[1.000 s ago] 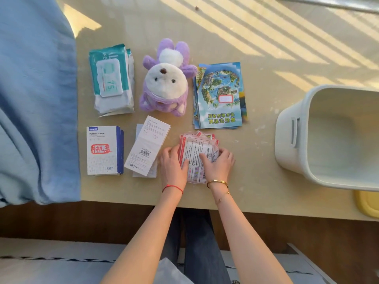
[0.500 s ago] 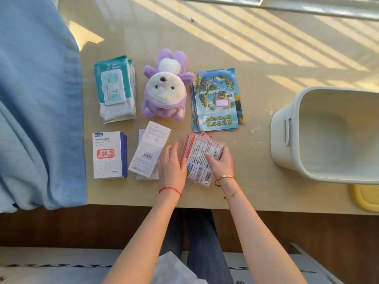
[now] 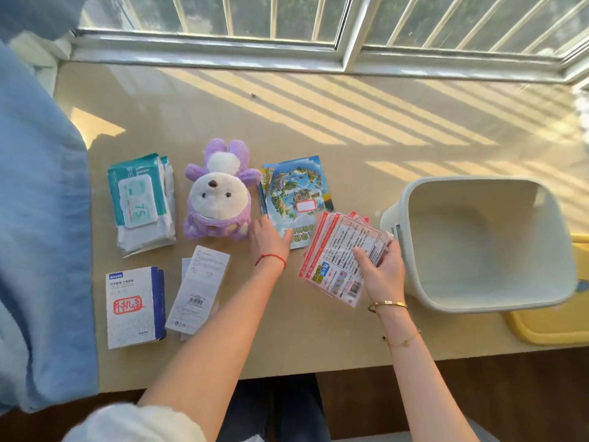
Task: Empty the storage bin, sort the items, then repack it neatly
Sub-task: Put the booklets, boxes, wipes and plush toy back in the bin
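My right hand (image 3: 382,269) grips a stack of red-edged plastic packets (image 3: 338,250), lifted off the table just left of the empty white storage bin (image 3: 541,301). My left hand (image 3: 267,239) lies with straight fingers on the near edge of the blue map booklets (image 3: 296,193). To their left sits a purple and white plush toy (image 3: 218,199). A wet-wipes pack (image 3: 140,199) lies further left. Near the front edge are a white and blue box (image 3: 134,307) and white folded leaflets (image 3: 199,288).
A blue cloth (image 3: 38,237) covers the table's left end. A yellow lid (image 3: 554,327) lies under the bin at the right. Window bars (image 3: 318,17) run along the back of the sunlit tabletop (image 3: 318,116).
My right hand has lifted the packets from the table front and carried them right, toward the bin. My left hand has left the packets and moved up onto the booklets.
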{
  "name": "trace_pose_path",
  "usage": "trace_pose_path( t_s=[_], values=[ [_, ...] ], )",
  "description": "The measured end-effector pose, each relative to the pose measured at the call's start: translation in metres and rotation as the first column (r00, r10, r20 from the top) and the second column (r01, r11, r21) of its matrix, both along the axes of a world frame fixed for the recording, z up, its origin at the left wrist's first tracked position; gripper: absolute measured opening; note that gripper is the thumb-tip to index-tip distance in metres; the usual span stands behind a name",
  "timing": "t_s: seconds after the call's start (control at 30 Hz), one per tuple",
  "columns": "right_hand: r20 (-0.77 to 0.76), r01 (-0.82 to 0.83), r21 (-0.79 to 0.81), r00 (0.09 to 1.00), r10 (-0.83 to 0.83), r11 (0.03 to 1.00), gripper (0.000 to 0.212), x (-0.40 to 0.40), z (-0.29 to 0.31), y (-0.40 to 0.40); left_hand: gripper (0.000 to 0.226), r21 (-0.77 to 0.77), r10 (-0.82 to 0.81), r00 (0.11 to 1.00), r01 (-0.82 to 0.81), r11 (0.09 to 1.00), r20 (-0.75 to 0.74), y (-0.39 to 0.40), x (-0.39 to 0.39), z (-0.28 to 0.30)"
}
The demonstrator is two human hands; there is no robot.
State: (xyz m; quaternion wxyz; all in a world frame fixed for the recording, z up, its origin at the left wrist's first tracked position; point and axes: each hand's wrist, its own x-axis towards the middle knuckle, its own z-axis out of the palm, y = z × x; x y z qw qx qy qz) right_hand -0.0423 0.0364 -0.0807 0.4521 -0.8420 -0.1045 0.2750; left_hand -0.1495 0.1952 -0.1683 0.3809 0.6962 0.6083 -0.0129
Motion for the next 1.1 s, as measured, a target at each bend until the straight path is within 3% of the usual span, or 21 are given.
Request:
trace_pose_path(
  t_s=[0.17, 0.43, 0.53, 0.73, 0.87, 1.1],
  values=[
    [-0.001, 0.028, 0.001, 1.000, -0.028, 1.000, 0.036, 0.014, -0.010, 0.010, 0.080, 0.067, 0.123, 0.970, -0.111, 0.991, -0.210, -0.005, 0.025, -0.007],
    [-0.032, 0.029, -0.024, 0.999, -0.030, 0.999, 0.034, 0.020, -0.017, 0.018, 0.089, -0.026, 0.305, 0.928, -0.318, 0.948, -0.213, 0.011, 0.032, -0.009],
    [-0.044, 0.034, -0.028, 0.998, -0.035, 0.999, 0.033, 0.021, -0.016, 0.019, 0.083, -0.054, 0.355, 0.923, -0.365, 0.929, -0.147, 0.017, 0.028, -0.012],
    [-0.068, 0.041, -0.038, 0.997, -0.043, 0.998, 0.033, 0.019, -0.017, 0.020, 0.061, 0.051, 0.317, 0.944, -0.322, 0.945, 0.090, 0.008, 0.012, -0.020],
    [-0.079, 0.048, -0.046, 0.996, -0.052, 0.998, 0.035, 0.015, -0.017, 0.018, 0.071, 0.067, 0.286, 0.939, -0.303, 0.951, 0.192, 0.004, 0.003, -0.021],
    [-0.080, 0.079, -0.021, 0.994, -0.080, 0.997, 0.035, 0.008, -0.015, 0.016, 0.083, 0.004, 0.273, 0.936, -0.281, 0.960, 0.221, 0.006, 0.002, -0.013]
  ],
)
